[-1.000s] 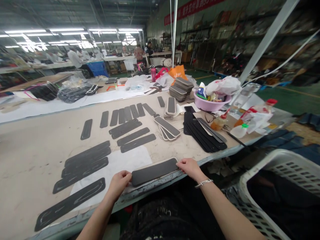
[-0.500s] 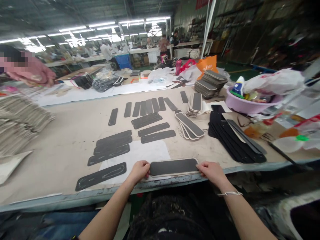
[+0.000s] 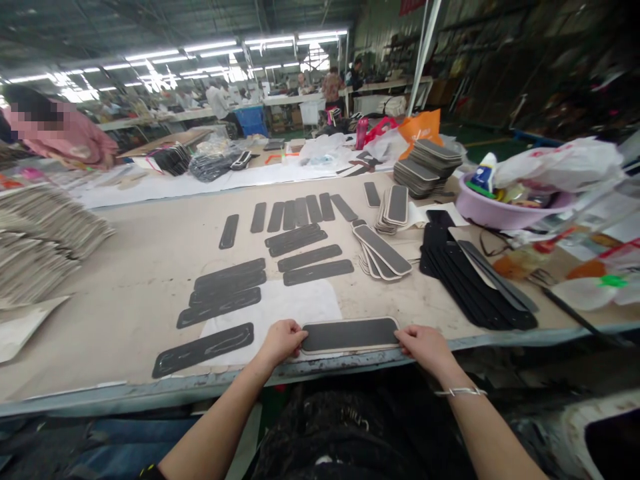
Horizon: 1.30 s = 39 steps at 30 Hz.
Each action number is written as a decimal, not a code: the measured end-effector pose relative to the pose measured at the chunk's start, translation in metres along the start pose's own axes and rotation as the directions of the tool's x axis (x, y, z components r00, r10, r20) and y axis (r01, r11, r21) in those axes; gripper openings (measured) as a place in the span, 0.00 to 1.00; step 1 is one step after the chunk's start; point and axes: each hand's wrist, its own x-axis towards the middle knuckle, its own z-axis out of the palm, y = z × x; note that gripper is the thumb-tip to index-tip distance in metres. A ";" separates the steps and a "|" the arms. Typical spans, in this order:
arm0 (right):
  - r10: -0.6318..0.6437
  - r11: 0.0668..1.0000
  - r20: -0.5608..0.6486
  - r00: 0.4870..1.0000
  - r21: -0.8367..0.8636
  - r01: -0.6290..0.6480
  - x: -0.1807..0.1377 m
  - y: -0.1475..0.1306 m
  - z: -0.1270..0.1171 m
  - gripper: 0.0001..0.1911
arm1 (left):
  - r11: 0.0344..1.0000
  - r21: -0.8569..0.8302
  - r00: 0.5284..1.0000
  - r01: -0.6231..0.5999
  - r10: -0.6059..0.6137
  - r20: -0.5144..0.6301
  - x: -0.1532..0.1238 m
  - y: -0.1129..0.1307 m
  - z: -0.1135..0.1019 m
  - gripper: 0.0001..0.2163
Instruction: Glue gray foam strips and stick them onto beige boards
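Observation:
A long black pad with a pale border (image 3: 349,334) lies flat at the near edge of the worktable (image 3: 125,313). My left hand (image 3: 281,340) is curled with its fingers pinching the pad's left end. My right hand (image 3: 425,345) grips the pad's right end, fingers bent; a thin bracelet circles that wrist. A white sheet (image 3: 280,308) lies under and behind the pad.
Black strips (image 3: 227,292) lie in rows across the table, with a fan of bordered pads (image 3: 383,252) and a black pile (image 3: 470,280) to the right. A pink basin (image 3: 495,210) and bottles crowd the right end. Grey stacks (image 3: 35,243) fill the left. A person in pink (image 3: 65,140) works far left.
The view swung left then settled, and the pad was turned from a slant to lie parallel with the table edge. Both hands stayed on its ends.

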 end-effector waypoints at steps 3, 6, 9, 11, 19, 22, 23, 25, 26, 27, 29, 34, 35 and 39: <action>0.009 1.000 -0.015 1.000 0.007 -0.009 0.000 -0.001 0.001 0.14 | 1.000 0.021 1.000 -0.017 0.017 0.003 -0.001 0.000 -0.001 0.10; 0.020 1.000 -0.037 0.999 0.022 -0.019 0.001 -0.001 0.002 0.13 | 1.000 0.014 1.000 -0.028 0.028 -0.004 0.001 -0.002 0.000 0.11; 0.030 0.999 -0.051 0.998 0.041 -0.028 0.002 -0.001 0.004 0.12 | 1.000 0.003 1.000 -0.024 0.024 -0.004 0.004 -0.004 0.001 0.11; 0.033 0.998 -0.056 0.998 0.049 -0.030 0.001 -0.001 0.005 0.11 | 1.000 0.000 1.000 -0.020 0.020 -0.004 0.005 -0.004 0.002 0.11; 0.031 0.999 -0.044 0.999 0.031 -0.030 0.001 -0.002 0.005 0.12 | 1.000 0.013 0.999 -0.023 0.023 -0.025 0.000 -0.001 0.001 0.11; 0.025 1.000 -0.044 0.999 0.011 -0.025 0.001 -0.003 0.004 0.13 | 1.000 0.003 0.999 -0.021 0.021 -0.025 -0.001 0.000 0.001 0.11; 0.022 1.000 -0.043 0.999 0.003 -0.022 0.001 -0.003 0.004 0.13 | 1.000 -0.003 0.999 -0.024 0.024 -0.031 -0.002 0.000 0.002 0.10; 0.016 1.000 -0.038 0.999 -0.015 -0.016 0.000 -0.002 0.004 0.13 | 0.999 -0.018 0.998 -0.044 0.043 -0.053 -0.005 -0.002 0.003 0.10; 0.013 1.000 -0.035 0.999 -0.023 -0.014 0.000 -0.002 0.004 0.14 | 0.997 -0.027 0.995 -0.068 0.066 -0.071 -0.007 -0.004 0.004 0.09; 0.010 0.999 -0.031 0.999 -0.030 -0.011 0.000 -0.001 0.004 0.14 | 0.994 -0.037 0.990 -0.103 0.099 -0.097 -0.009 -0.008 0.006 0.09; 0.002 0.999 -0.024 1.000 -0.039 -0.003 0.001 0.001 0.004 0.15 | 0.979 -0.028 0.961 -0.204 0.194 -0.199 -0.015 -0.017 0.009 0.08; -0.016 0.999 -0.002 1.000 -0.051 0.016 0.002 0.002 0.004 0.17 | 0.841 0.133 0.758 -0.524 0.532 -0.377 -0.026 -0.038 0.018 0.10; -0.015 0.998 0.002 1.000 -0.054 0.015 0.002 0.002 0.003 0.17 | 0.810 0.154 0.732 -0.565 0.579 -0.360 -0.027 -0.039 0.018 0.11; 0.001 0.998 -0.001 1.000 -0.057 -0.001 0.000 -0.001 0.003 0.17 | 0.737 0.213 0.677 -0.641 0.674 -0.296 -0.026 -0.036 0.018 0.12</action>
